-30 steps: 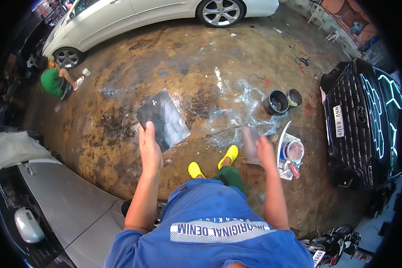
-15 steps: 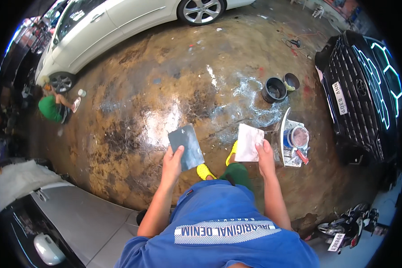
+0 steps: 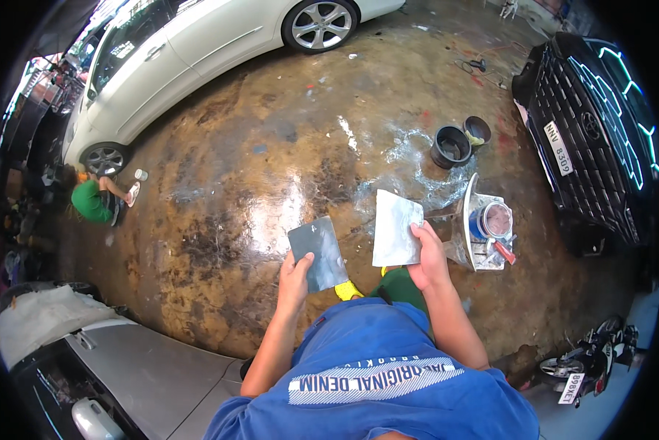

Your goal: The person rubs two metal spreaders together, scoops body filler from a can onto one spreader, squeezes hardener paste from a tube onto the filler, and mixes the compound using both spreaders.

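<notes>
Fingers of the left hand (image 3: 294, 286) and right hand (image 3: 430, 258), each set closed to the thickness of one thin sheet: the left grips a dark sheet (image 3: 320, 253), the right a pale sheet (image 3: 397, 229), thumbs on the upper faces and the other fingers partly hidden. Surroundings, in descending size: a white car (image 3: 190, 62) beyond, a black car (image 3: 586, 139) at right and a grey car (image 3: 146, 370) at lower left; a crouching person in green (image 3: 91, 202) near the white car's wheel; a curved white stand (image 3: 469, 202) to the right of the pale sheet; a black bucket (image 3: 451, 147) on the floor (image 3: 219, 147) past it; and a tub (image 3: 498, 220) with pinkish contents, on the stand. The sheets lie before the body, near each other but not touching. One second earlier they were well apart, the right hand blurred close to the stand; over the last half second the gap has narrowed further, and the pale sheet looks whiter, possibly through a change of tilt. In effect, handling appears centred on the two sheets, both hands being occupied and clear of the tub. Smallest, pale smears mark the dark sheet's face.
</notes>
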Demonstrator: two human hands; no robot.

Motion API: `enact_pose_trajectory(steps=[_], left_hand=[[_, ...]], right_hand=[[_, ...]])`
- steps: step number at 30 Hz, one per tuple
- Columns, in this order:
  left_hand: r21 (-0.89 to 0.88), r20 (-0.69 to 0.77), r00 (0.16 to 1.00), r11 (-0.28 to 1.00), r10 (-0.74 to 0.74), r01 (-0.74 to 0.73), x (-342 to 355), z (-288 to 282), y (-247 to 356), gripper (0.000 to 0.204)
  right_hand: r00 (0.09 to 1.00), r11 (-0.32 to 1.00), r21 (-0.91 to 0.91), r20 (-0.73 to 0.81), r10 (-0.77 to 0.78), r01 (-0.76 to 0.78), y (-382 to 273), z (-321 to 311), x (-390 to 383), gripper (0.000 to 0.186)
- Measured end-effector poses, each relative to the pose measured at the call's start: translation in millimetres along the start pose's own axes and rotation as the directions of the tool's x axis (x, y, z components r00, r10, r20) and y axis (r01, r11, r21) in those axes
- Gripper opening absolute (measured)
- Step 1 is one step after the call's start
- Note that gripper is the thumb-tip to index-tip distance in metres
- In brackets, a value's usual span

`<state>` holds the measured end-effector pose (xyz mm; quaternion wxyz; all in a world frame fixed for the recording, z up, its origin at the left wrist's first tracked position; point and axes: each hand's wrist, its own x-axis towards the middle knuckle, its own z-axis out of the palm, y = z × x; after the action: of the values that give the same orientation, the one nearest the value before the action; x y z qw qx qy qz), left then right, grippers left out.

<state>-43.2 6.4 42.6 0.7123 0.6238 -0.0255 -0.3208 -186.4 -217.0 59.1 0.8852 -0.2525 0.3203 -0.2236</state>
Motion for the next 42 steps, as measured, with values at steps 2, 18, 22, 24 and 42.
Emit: enact_pose_trajectory(steps=[2, 18, 22, 24, 42], left_hand=[[-0.013, 0.019, 1.0, 1.0, -0.006, 0.006, -1, 0, 2, 0.035], [0.087, 0.363, 0.894, 0.945, 0.264, -0.314, -7, 33, -32, 0.04], [0.157, 0.27, 0.938, 0.951, 0.218, -0.267, -25, 49, 3, 0.041], [0.383, 0.479, 0.818, 0.763, 0.318, -0.521, -15, 23, -6, 0.044], [0.13, 0.318, 0.922, 0.953, 0.222, -0.275, -11, 15, -19, 0.031]], right_hand=[[0.996, 0.991, -0.104, 0.042, -0.079, 0.083, 3, 4, -4, 0.038], [0.455, -0.116, -0.503, 0.841, -0.293, 0.856, 34, 83, -39, 0.049], [0.473, -0.111, -0.536, 0.81, -0.347, 0.837, 29, 75, -30, 0.053], [0.385, -0.075, -0.412, 0.891, -0.239, 0.908, 27, 90, -54, 0.052], [0.449, -0.111, -0.481, 0.864, -0.228, 0.87, 46, 79, -20, 0.043]])
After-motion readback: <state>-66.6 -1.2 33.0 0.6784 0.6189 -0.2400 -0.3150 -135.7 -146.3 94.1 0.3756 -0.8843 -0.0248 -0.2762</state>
